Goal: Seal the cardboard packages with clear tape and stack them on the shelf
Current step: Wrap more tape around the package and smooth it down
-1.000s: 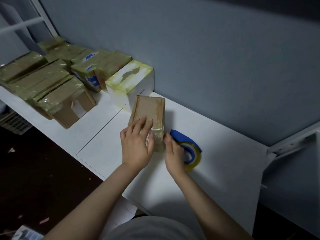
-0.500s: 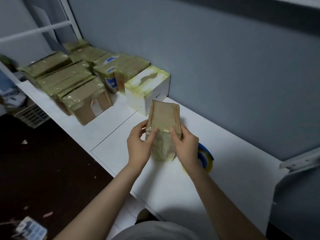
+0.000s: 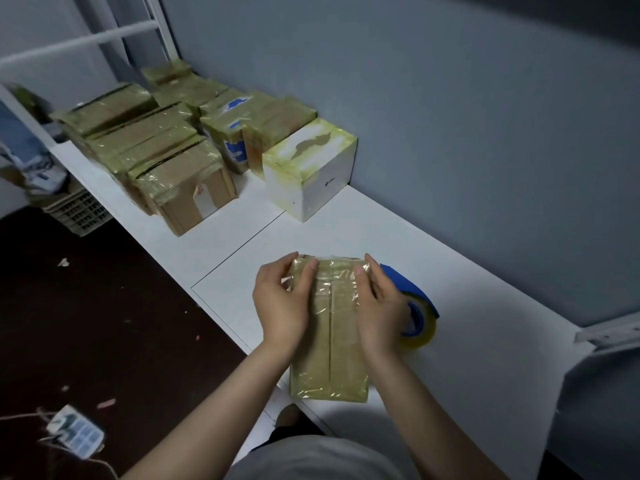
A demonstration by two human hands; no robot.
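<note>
While reaching forward over the near edge of the white shelf (image 3: pixel 485 341), holds one cardboard package (image 3: pixel 329 344) flat on it, long axis running from 6 to 12 o'clock, near end at that edge and far end between the fingers. Grips that far end from both flanks: left hand (image 3: pixel 280 306) at the package's 9 o'clock, fingers curled over the top corner; right hand (image 3: pixel 381 313) at its 3 o'clock, fingers curled onto the opposite top corner. Shows clear tape crinkled across the top face and down the near end, over a seam along the middle. Looks sealed, or very nearly, so probably pressing down a last strip or readying a lift. Lies equally near to either hand, which favours a two-handed carry, far end leading. Leaves a tape roll (image 3: pixel 420 320) with a blue core just beside the right hand at 3 o'clock, partly hidden behind it; cannot tell whether touching. Risks nudging that roll on the way up, and slipping on the slick film. Farther out, at 11 o'clock, finds a white box (image 3: pixel 311 168) against the grey wall (image 3: pixel 450 133), with bare shelf between it and the held package. Beyond, toward 10 o'clock, finds a cluster of taped packages (image 3: pixel 173 150) packed close together, the likely destination.
</note>
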